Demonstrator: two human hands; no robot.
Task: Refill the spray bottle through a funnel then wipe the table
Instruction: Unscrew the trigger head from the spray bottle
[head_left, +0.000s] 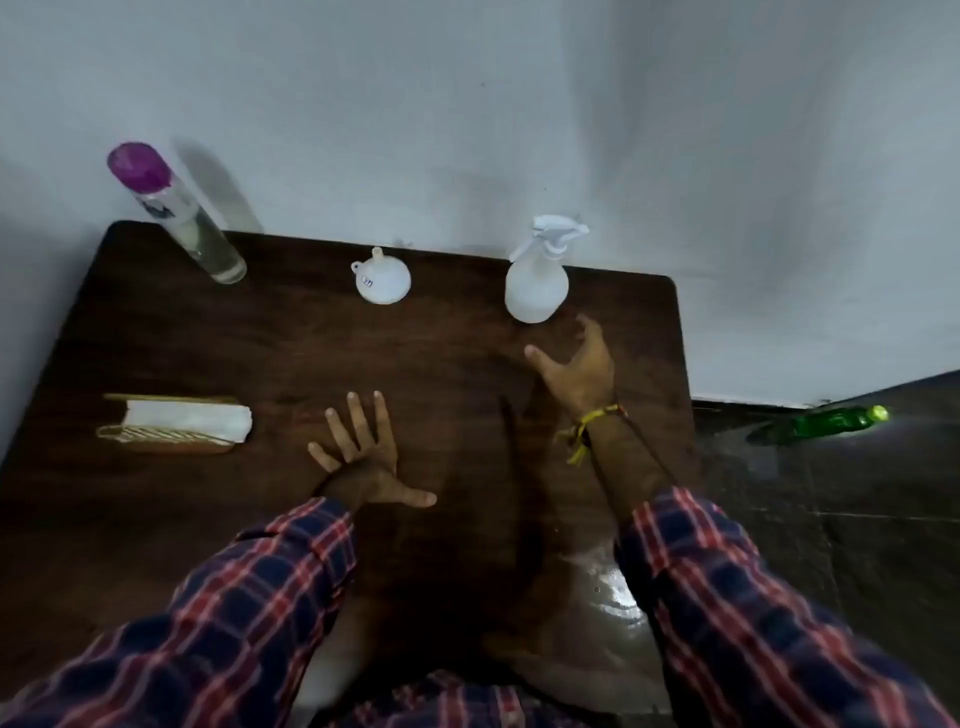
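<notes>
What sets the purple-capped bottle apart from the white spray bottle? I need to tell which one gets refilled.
The purple-capped bottle is a tall, slim, clear cylinder; the white spray bottle is shorter, rounder and opaque white. The first ends in a plain purple cap, the second in a trigger sprayer. The first stands at the table's far left corner, the second far right, just beyond the right hand. Both stand upright by the wall, untouched.

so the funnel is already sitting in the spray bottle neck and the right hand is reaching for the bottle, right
Not quite. The head view shows the funnel upside down on the table, apart from the capped spray bottle. The right hand is reaching for the bottle.
</notes>
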